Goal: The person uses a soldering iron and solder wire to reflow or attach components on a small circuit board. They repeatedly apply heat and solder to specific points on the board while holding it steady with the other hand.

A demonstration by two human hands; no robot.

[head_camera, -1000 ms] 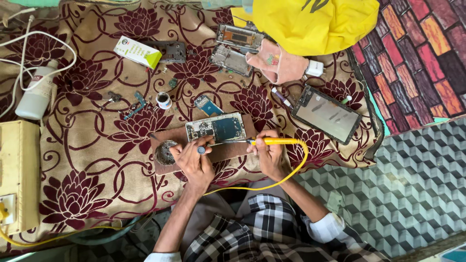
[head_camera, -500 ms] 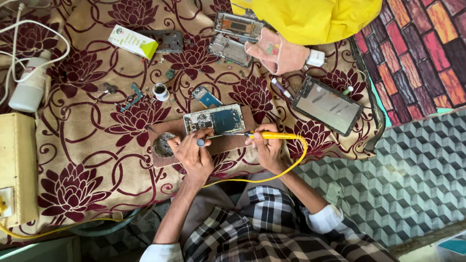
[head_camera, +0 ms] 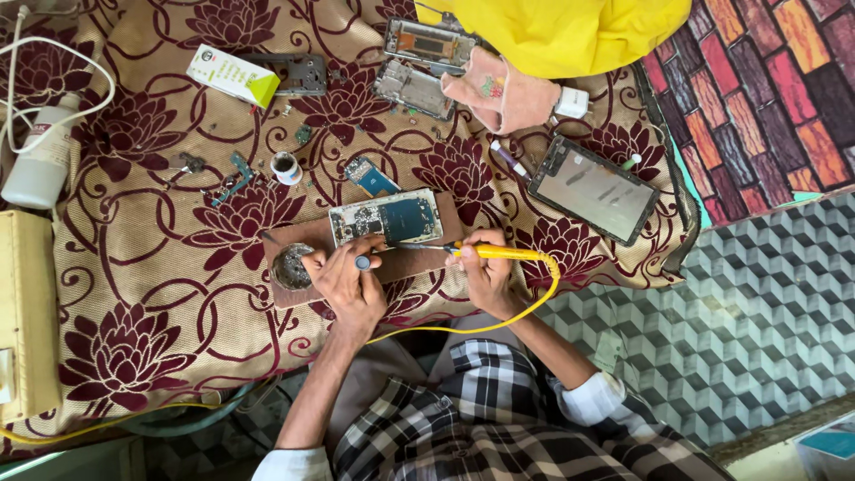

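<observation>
An opened phone with its circuit board showing (head_camera: 387,218) lies on a brown wooden board (head_camera: 307,239) on the patterned cloth. My right hand (head_camera: 482,274) grips a yellow soldering iron (head_camera: 499,253), its tip pointing left at the phone's lower edge. My left hand (head_camera: 346,281) rests on the board just below the phone and pinches a small dark-tipped tool (head_camera: 362,262). A round tin of metal wool (head_camera: 291,266) sits on the board beside my left hand. The iron's yellow cable (head_camera: 499,321) loops down past my right wrist.
A tablet (head_camera: 595,188) lies at right, phone frames (head_camera: 419,62) and a pink cloth (head_camera: 503,89) at top, a white box (head_camera: 233,76), a small pot (head_camera: 285,167), a white bottle (head_camera: 40,160) and a yellow box (head_camera: 25,312) at left. Chequered floor lies to the right.
The view has drifted slightly. Both hands stay at the phone on the board, the soldering iron still aimed at its lower edge.
</observation>
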